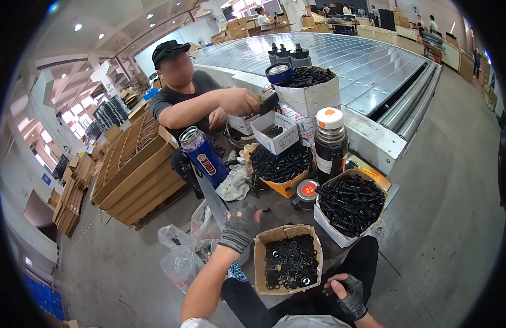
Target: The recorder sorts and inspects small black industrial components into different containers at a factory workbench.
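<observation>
My left hand (240,225), in a grey fingerless glove, is closed on a small black bolt (265,210) whose end sticks out to the right. Just below and to the right, an open cardboard box (260,270) in front of me holds many black rings, perhaps washers (290,261). My right hand (349,294), gloved the same way, hovers over my right thigh with its fingers curled in. Whatever it might hold is hidden. Between that hand and the flask stands a white-sided box (330,228) heaped with black bolts (352,203).
A co-worker (190,98) sits across, reaching over a small white box (277,139). Around stand a black flask (329,147), a metal cup (306,192), a blue can (204,158) and a plastic bag (179,259). Behind is a roller conveyor (414,106); cardboard stacks (138,183) stand left.
</observation>
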`<control>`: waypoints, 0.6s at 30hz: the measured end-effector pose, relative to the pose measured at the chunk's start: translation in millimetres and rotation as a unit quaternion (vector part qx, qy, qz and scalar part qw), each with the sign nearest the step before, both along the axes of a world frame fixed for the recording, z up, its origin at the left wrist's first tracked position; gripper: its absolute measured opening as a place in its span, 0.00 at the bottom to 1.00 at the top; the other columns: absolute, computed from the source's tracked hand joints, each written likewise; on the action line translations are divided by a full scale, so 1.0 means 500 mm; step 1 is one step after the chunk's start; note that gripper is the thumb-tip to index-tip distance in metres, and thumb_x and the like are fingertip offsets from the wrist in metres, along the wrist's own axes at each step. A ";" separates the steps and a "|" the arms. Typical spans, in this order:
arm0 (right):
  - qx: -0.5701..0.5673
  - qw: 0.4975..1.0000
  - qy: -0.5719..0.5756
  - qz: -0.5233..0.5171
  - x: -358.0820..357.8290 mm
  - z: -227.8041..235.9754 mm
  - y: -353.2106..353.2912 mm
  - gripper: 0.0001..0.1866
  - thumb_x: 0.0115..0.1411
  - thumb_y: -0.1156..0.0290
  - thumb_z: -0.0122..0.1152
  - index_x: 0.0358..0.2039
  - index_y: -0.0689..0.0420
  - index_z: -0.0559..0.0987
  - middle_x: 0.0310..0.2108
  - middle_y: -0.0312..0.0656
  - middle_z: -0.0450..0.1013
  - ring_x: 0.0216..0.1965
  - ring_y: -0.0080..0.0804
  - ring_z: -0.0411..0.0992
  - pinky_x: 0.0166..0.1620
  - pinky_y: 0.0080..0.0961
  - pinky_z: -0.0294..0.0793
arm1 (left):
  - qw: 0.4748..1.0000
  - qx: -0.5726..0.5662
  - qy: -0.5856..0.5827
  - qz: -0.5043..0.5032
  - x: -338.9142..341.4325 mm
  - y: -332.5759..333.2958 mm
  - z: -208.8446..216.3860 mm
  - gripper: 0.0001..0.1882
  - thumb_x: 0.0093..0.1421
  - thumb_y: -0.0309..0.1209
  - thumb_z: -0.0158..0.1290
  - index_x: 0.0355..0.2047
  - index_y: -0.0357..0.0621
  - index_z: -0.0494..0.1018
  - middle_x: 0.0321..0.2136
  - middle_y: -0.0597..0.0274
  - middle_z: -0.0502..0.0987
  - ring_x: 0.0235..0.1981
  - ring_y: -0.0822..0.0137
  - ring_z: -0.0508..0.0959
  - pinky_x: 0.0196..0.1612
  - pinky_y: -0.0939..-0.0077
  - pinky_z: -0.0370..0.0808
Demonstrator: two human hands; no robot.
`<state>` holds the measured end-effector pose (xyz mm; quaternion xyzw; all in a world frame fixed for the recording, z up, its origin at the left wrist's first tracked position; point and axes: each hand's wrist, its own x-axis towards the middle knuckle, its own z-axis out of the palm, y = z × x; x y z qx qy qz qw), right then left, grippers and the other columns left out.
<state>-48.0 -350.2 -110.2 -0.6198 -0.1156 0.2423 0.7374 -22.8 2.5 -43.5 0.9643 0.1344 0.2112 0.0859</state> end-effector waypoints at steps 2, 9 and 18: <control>0.006 1.000 0.003 -0.001 -0.005 -0.002 0.004 0.10 0.65 0.69 0.57 0.37 0.65 0.77 0.30 0.45 0.79 0.34 0.29 0.77 0.40 0.26 0.78 | 0.998 0.000 0.055 0.023 -0.009 -0.006 -0.020 0.14 0.56 0.40 0.61 0.37 0.45 0.80 0.32 0.51 0.81 0.35 0.50 0.82 0.40 0.58 0.77; -0.005 1.000 -0.023 -0.009 -0.011 0.004 -0.009 0.09 0.65 0.70 0.58 0.37 0.64 0.77 0.30 0.43 0.79 0.34 0.28 0.77 0.41 0.25 0.76 | 0.987 -0.157 0.024 -0.023 -0.007 -0.003 -0.001 0.20 0.54 0.34 0.66 0.45 0.42 0.77 0.26 0.54 0.80 0.30 0.56 0.82 0.41 0.63 0.78; -0.010 0.999 -0.023 -0.019 -0.027 0.020 -0.020 0.08 0.65 0.70 0.57 0.37 0.63 0.77 0.31 0.44 0.79 0.34 0.28 0.77 0.40 0.25 0.77 | 0.963 -0.089 0.194 -0.165 0.022 0.062 0.034 0.26 0.56 0.32 0.62 0.56 0.50 0.72 0.51 0.52 0.72 0.54 0.50 0.74 0.57 0.61 0.71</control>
